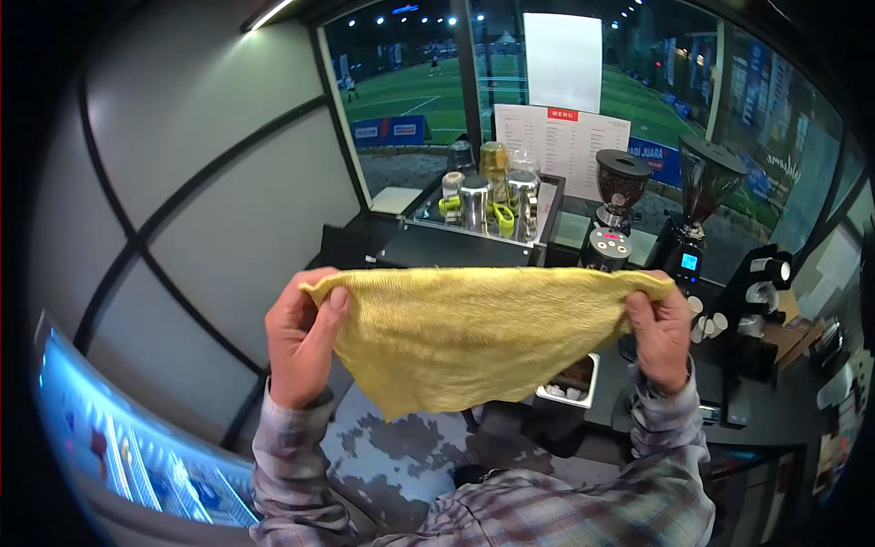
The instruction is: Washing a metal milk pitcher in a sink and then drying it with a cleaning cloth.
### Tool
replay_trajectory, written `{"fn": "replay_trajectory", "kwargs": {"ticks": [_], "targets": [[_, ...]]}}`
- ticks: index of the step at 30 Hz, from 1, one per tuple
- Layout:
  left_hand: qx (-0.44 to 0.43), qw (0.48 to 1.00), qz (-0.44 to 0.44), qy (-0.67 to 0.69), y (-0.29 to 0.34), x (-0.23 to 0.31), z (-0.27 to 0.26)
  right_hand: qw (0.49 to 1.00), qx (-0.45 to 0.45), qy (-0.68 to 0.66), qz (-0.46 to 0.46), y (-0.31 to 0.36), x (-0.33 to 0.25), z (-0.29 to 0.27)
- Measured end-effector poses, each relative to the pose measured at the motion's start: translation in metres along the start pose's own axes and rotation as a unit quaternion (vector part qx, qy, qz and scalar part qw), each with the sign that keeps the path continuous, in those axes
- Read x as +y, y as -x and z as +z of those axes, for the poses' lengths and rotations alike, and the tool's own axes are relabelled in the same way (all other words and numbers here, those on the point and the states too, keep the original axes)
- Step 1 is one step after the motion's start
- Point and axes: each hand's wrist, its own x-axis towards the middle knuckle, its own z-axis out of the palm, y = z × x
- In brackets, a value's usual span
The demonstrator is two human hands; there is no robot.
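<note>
A yellow cloth (465, 333) is stretched out in the air in front of me, its top edge nearly straight and its lower part hanging to a point on the left. My left hand (305, 337) pinches one upper corner, thumb on the near side. The other upper corner is gripped by my right hand (661, 333), also with the thumb toward me. Part of the counter behind is hidden by the cloth.
Beyond the cloth, metal pitchers (476, 205) and glasses stand on a tray. Two coffee grinders (624, 187) are by the window, right of a menu sheet (565, 150). A white-rimmed bin (583, 383) sits below the cloth. A lit display case (146, 447) is at lower left.
</note>
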Motion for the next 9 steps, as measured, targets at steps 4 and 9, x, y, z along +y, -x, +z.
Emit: {"fn": "replay_trajectory", "kwargs": {"ticks": [4, 9], "targets": [[-0.072, 0.996, 0.009, -0.054, -0.085, -0.028, 0.009, 0.992, 0.088, 0.090, -0.012, -0.047, 0.029, 0.004], [-0.109, 0.985, 0.069, -0.114, -0.251, -0.103, 0.043, 0.982, 0.122, 0.145, -0.013, -0.168, 0.097, 0.007]]}}
